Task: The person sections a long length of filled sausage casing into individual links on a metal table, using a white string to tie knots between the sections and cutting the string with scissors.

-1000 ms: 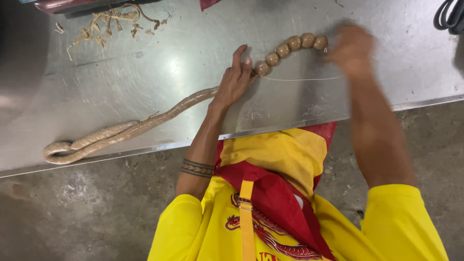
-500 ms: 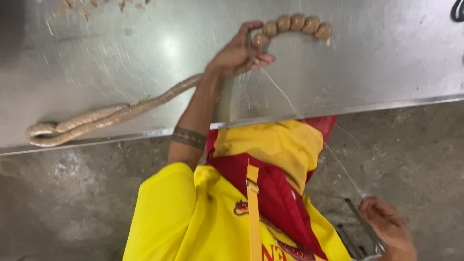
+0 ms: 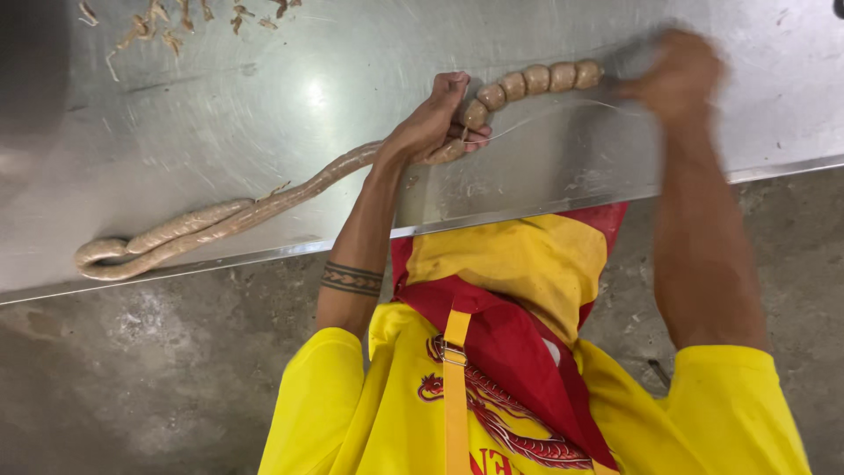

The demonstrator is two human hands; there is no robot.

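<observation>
Left hand (image 3: pixel 431 123) is down on the steel table (image 3: pixel 220 114), fingers curled tight around the sausage (image 3: pixel 264 207), pinching it right where the plain length gives way to the tied links (image 3: pixel 536 79). Those links, five or so small round ones, arc away to the right of the pinch, lying flat on the metal. On the other side the untied sausage trails left across the table and doubles back on itself in a loop near the front edge. Right hand (image 3: pixel 677 79) is up by the far end of the links, blurred, so I cannot tell whether it is open or gripping. A thin string (image 3: pixel 563 107) runs from the pinch toward that hand, arching just below the links. Scraps (image 3: pixel 167 22) lie scattered at the table's far left. Yellow shirt (image 3: pixel 343 405) and a red-and-yellow apron (image 3: pixel 510 281) fill the foreground.
</observation>
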